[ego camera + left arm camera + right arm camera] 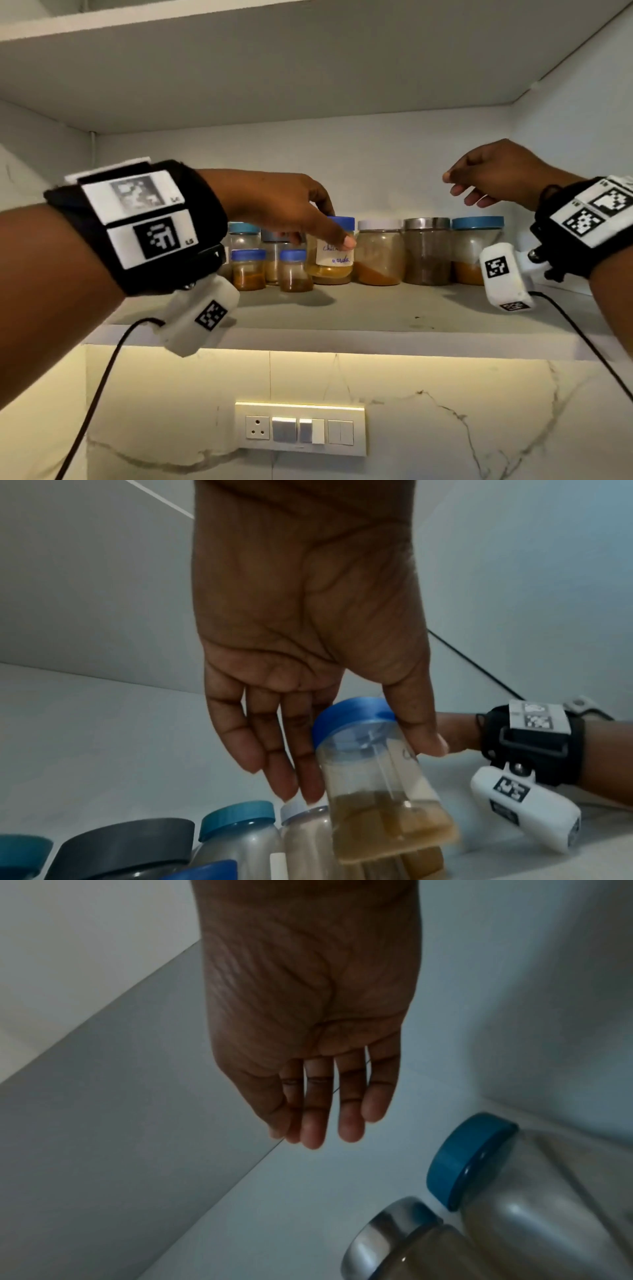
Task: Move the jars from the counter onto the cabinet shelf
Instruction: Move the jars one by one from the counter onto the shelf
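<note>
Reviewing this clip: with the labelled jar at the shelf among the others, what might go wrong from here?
1. The left hand holds the labelled jar only near its blue lid, thumb against fingers; it appears tilted in the wrist view and may slip.
2. The small blue-lidded jars stand close beside it; lowering it could knock one over.
3. The right hand hovers open, holding nothing, so nothing steadies the row.

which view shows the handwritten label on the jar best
The head view: the label faces that camera on the jar the left hand holds, though the thumb covers part of it. The left wrist view catches only its edge; the right wrist view misses that jar.
</note>
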Demonstrator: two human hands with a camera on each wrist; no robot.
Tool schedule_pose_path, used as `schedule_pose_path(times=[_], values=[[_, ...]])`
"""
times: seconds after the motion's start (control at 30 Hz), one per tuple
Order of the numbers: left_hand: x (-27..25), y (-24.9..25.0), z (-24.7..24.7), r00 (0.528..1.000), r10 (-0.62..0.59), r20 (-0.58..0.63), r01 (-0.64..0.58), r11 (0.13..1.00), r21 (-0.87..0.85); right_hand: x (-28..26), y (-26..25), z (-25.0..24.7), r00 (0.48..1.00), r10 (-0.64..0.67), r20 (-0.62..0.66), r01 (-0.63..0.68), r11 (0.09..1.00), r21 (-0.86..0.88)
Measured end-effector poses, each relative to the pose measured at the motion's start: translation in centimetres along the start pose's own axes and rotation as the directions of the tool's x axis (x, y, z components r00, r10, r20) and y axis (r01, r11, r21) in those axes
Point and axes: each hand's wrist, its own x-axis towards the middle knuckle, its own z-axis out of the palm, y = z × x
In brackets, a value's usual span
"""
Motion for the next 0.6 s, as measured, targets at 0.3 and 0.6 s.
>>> schedule_pose_path(times=[0.3,0.6], values=[[3.3,1.6,2.5,0.949,-0.165,0.268,0.136,0.983,0.124,-0.2,-1.0,0.4,0.989,-0.103,0.101,0.102,0.995,0.019],[4.0,-1.3,-0.1,0.963,-0.21,0.17,0.22,0.975,-0.043,-3.4,-6.7,3.0,0.866,-0.197,0.459,0.272,0.957,-0.102]])
